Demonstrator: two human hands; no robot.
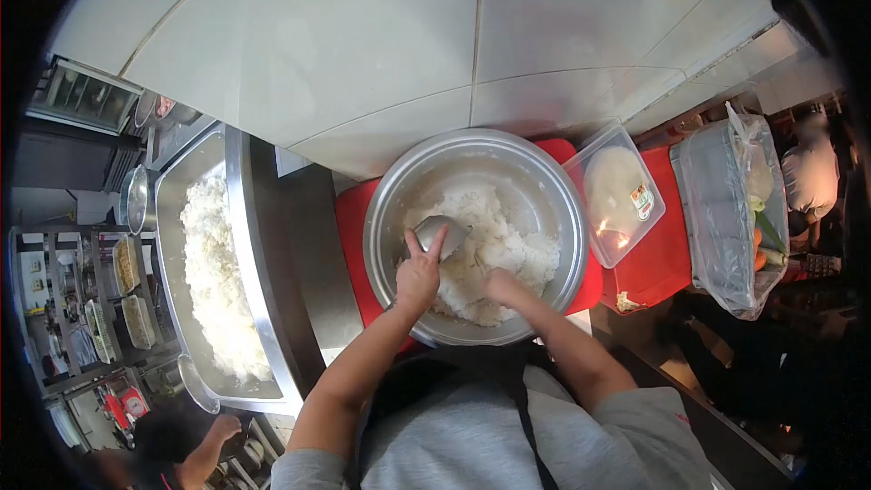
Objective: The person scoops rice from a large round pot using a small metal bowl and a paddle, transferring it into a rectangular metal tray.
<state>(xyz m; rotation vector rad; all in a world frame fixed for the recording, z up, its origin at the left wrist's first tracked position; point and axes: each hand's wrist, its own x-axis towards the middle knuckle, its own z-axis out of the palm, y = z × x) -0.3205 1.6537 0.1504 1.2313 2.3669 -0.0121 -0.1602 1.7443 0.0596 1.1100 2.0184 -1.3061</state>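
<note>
A large round metal pot with white rice in it stands in front of me. My left hand is over the pot's left side, gripping a small rounded metal bowl with two fingers stretched along it. The bowl rests against the rice. Toward the right of the pot, my right hand is down at the rice with its fingers curled in. What it holds, if anything, is hidden by the hand and the rice.
Left of the pot is a deep metal tray of rice. Red boards lie under and beside the pot. A clear plastic container and a plastic-wrapped bin with vegetables stand right. Tiled wall rises behind. Other people work at both sides.
</note>
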